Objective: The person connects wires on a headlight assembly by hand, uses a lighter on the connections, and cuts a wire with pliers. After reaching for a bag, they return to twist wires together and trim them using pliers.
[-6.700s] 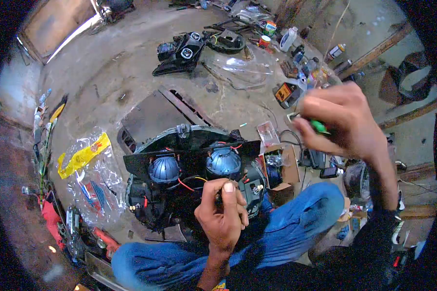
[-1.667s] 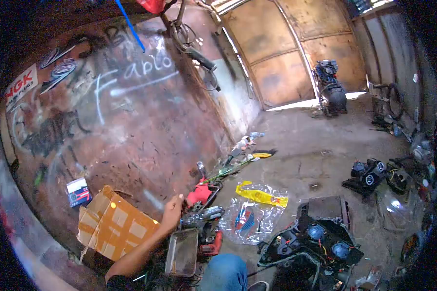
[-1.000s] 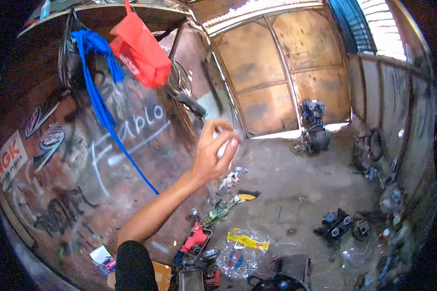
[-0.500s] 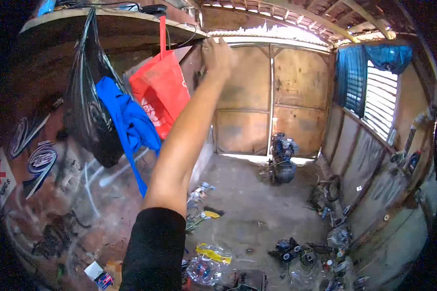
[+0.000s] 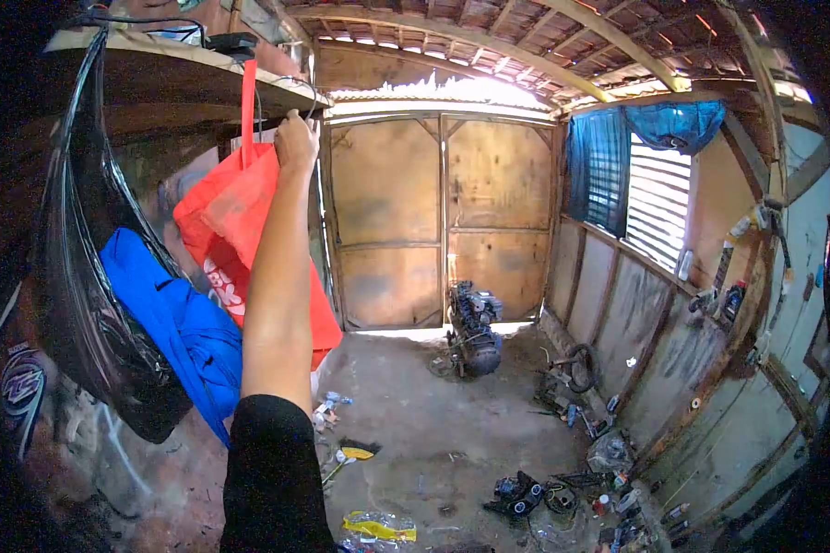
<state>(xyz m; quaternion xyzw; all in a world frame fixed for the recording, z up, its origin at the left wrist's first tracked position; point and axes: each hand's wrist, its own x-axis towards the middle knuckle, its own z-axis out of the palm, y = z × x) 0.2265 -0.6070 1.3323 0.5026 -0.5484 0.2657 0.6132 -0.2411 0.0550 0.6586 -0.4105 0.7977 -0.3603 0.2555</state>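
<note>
My left hand (image 5: 297,143) is raised to the shelf edge with its fingers curled closed. What they hold, if anything, is hidden. Beside and partly behind my forearm hangs a red shopping bag (image 5: 235,207) with white print, one strap running up to the shelf. A thin dark wire (image 5: 315,88) loops just above my fingers. To the left of the red bag hang a blue cloth item with straps (image 5: 180,323) and a large black plastic bag (image 5: 83,267). My right hand is out of view.
The wooden shelf (image 5: 175,57) overhead carries cables and a dark object. An engine (image 5: 475,332) stands on the floor before the wooden doors (image 5: 387,212). Motor parts (image 5: 526,498) and clutter lie along the right wall. Yellow-marked clear plastic (image 5: 378,530) lies low in front.
The view has swung right and upward, so the bags and shelf appear farther left and larger. My left hand's fingers, blurred and raised before, are now curled near the red bag's top.
</note>
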